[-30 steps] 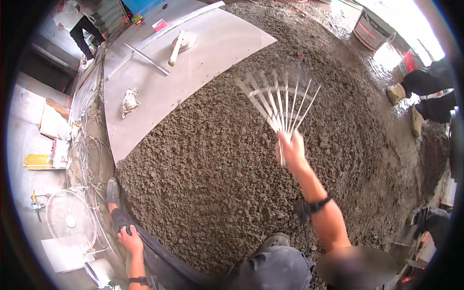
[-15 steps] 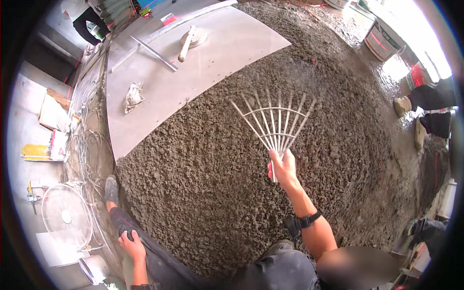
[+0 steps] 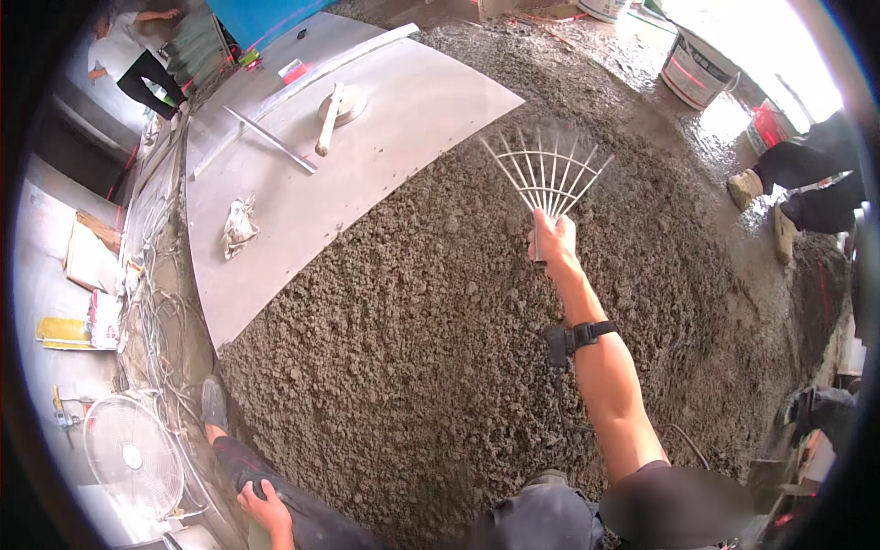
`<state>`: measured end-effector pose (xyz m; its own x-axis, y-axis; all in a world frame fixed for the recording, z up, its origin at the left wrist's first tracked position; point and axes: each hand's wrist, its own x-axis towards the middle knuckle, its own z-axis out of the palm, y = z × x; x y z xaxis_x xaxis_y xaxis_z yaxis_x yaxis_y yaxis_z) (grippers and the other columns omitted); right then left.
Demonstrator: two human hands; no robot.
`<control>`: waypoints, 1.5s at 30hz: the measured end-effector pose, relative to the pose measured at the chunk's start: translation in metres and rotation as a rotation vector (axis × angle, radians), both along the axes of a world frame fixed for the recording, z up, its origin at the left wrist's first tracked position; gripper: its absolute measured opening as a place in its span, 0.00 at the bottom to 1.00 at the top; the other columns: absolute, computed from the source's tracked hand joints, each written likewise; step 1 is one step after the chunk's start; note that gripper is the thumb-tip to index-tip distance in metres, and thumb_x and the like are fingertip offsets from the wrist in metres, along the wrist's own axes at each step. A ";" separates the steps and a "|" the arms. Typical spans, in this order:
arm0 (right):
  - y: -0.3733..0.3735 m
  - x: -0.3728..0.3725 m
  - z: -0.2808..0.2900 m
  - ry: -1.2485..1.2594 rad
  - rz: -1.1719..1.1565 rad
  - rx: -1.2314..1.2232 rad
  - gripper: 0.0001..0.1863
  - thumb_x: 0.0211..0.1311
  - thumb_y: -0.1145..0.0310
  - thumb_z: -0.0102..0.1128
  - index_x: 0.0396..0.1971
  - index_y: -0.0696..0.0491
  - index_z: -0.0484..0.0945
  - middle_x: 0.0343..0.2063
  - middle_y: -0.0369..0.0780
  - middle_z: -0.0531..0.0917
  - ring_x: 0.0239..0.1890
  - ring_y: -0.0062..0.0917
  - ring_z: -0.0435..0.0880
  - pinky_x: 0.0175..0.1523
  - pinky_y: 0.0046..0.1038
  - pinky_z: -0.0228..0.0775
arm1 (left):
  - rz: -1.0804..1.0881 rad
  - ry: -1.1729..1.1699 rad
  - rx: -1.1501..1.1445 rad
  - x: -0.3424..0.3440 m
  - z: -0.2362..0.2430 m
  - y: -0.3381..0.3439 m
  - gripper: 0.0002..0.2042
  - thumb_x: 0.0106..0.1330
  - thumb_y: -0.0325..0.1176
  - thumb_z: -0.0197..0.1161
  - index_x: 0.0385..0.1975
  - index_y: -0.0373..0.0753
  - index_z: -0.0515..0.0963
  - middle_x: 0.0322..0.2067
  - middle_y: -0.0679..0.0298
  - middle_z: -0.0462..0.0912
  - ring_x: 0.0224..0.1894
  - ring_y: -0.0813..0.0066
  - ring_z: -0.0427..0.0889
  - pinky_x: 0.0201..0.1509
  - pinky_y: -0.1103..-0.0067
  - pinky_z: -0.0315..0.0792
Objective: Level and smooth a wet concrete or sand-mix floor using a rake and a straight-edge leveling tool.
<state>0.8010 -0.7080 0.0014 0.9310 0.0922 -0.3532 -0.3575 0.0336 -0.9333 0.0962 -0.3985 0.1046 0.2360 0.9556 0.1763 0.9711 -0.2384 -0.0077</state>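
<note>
My right hand (image 3: 554,240) is closed round the short handle of a metal hand rake (image 3: 553,176). The rake's thin tines fan out away from me over the rough grey mortar bed (image 3: 440,302), close to its far part. Whether the tine tips touch the mortar I cannot tell. My left hand (image 3: 266,506) rests on my left knee, its fingers bent over the dark trouser cloth with no tool showing in them. A black strap with a small device sits round my right forearm.
A large pale tile (image 3: 302,192) borders the mortar, carrying a rubber mallet (image 3: 332,117), a metal straightedge (image 3: 270,139) and a crumpled bag (image 3: 239,226). Buckets (image 3: 697,69) stand far right, near another person's boots (image 3: 745,189). Cables and a fan (image 3: 133,456) lie left; another person stands far left.
My right hand has pushed the rake farther away from me across the mortar, and the arm is stretched out more. The left hand stays on the knee. The view has shifted a little.
</note>
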 end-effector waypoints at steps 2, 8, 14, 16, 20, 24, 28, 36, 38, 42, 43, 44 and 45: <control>-0.004 0.012 0.012 -0.027 -0.045 0.062 0.16 0.74 0.60 0.63 0.32 0.54 0.71 0.17 0.38 0.77 0.12 0.23 0.75 0.15 0.28 0.67 | 0.008 0.002 -0.001 -0.005 0.002 0.000 0.23 0.71 0.42 0.63 0.58 0.30 0.74 0.54 0.42 0.74 0.59 0.39 0.72 0.64 0.54 0.66; -0.020 0.079 0.002 -0.117 -0.302 0.095 0.19 0.74 0.61 0.59 0.24 0.57 0.71 0.15 0.40 0.77 0.10 0.27 0.75 0.14 0.31 0.67 | 0.051 0.011 -0.057 0.022 0.007 -0.008 0.23 0.72 0.42 0.63 0.58 0.30 0.74 0.55 0.40 0.74 0.61 0.39 0.71 0.67 0.54 0.64; -0.031 0.038 -0.013 0.025 -0.138 0.075 0.18 0.72 0.58 0.62 0.28 0.56 0.73 0.16 0.39 0.77 0.13 0.26 0.77 0.16 0.30 0.70 | 0.048 0.042 -0.015 0.015 0.008 -0.005 0.24 0.72 0.44 0.63 0.59 0.30 0.74 0.55 0.39 0.74 0.61 0.39 0.71 0.67 0.54 0.63; -0.046 0.015 -0.003 0.029 -0.195 -0.033 0.17 0.73 0.58 0.62 0.34 0.57 0.70 0.16 0.38 0.77 0.13 0.24 0.76 0.16 0.29 0.70 | 0.055 0.045 -0.075 0.029 0.004 -0.006 0.24 0.72 0.44 0.63 0.58 0.30 0.74 0.55 0.39 0.74 0.61 0.38 0.71 0.67 0.54 0.63; -0.063 -0.060 0.000 0.004 0.053 -0.011 0.16 0.75 0.57 0.60 0.39 0.54 0.68 0.17 0.36 0.77 0.13 0.22 0.76 0.15 0.28 0.68 | -0.038 0.065 -0.018 0.027 0.003 0.005 0.26 0.72 0.48 0.63 0.58 0.31 0.76 0.54 0.40 0.76 0.59 0.38 0.72 0.66 0.54 0.66; -0.092 -0.192 0.013 0.041 0.207 -0.101 0.14 0.76 0.60 0.58 0.43 0.55 0.68 0.14 0.35 0.76 0.10 0.22 0.76 0.13 0.27 0.66 | -0.003 0.107 -0.017 0.042 -0.001 0.003 0.26 0.71 0.50 0.62 0.58 0.33 0.76 0.53 0.42 0.76 0.60 0.39 0.72 0.64 0.53 0.66; -0.136 -0.311 0.036 0.163 0.453 -0.193 0.13 0.74 0.64 0.59 0.47 0.57 0.70 0.21 0.37 0.79 0.15 0.21 0.77 0.20 0.27 0.69 | 0.036 0.128 0.002 0.028 0.012 0.008 0.27 0.70 0.52 0.63 0.58 0.35 0.77 0.55 0.44 0.76 0.61 0.41 0.73 0.64 0.53 0.68; -0.235 -0.293 0.060 0.173 0.731 -0.393 0.12 0.73 0.64 0.60 0.36 0.58 0.72 0.21 0.38 0.81 0.20 0.17 0.77 0.25 0.25 0.70 | 0.053 0.017 -0.017 0.038 0.005 -0.004 0.28 0.67 0.51 0.65 0.58 0.35 0.76 0.56 0.45 0.75 0.62 0.42 0.72 0.68 0.56 0.65; -0.196 -0.260 0.058 0.154 0.839 -0.303 0.13 0.76 0.65 0.56 0.34 0.58 0.68 0.13 0.34 0.77 0.10 0.18 0.74 0.15 0.24 0.63 | 0.077 0.016 -0.011 0.033 0.006 -0.006 0.28 0.68 0.51 0.65 0.58 0.35 0.76 0.56 0.45 0.75 0.62 0.42 0.72 0.68 0.56 0.65; -0.152 -0.244 0.044 0.071 0.898 -0.213 0.14 0.78 0.64 0.55 0.35 0.58 0.67 0.12 0.34 0.76 0.10 0.17 0.74 0.16 0.23 0.64 | 0.081 -0.008 -0.022 0.028 0.003 -0.010 0.28 0.68 0.50 0.65 0.59 0.35 0.75 0.56 0.45 0.74 0.62 0.42 0.72 0.68 0.56 0.66; -0.139 -0.239 0.045 0.025 0.910 -0.190 0.14 0.78 0.64 0.55 0.35 0.58 0.67 0.12 0.33 0.76 0.11 0.17 0.75 0.16 0.23 0.65 | 0.077 -0.012 -0.025 0.027 0.005 -0.011 0.28 0.68 0.50 0.65 0.59 0.35 0.75 0.56 0.45 0.74 0.62 0.42 0.72 0.67 0.56 0.66; -0.124 -0.232 0.043 0.007 0.943 -0.190 0.13 0.79 0.64 0.55 0.37 0.58 0.68 0.12 0.32 0.76 0.11 0.17 0.76 0.17 0.23 0.67 | 0.080 -0.006 -0.016 0.025 0.008 -0.012 0.28 0.68 0.50 0.65 0.59 0.35 0.75 0.56 0.45 0.74 0.61 0.42 0.72 0.67 0.56 0.66; -0.109 -0.223 0.033 -0.131 0.989 -0.252 0.13 0.79 0.64 0.55 0.38 0.59 0.69 0.13 0.31 0.76 0.12 0.16 0.76 0.17 0.23 0.68 | 0.072 -0.013 -0.017 0.026 0.007 -0.012 0.28 0.68 0.50 0.65 0.59 0.35 0.75 0.56 0.45 0.74 0.61 0.42 0.72 0.67 0.56 0.66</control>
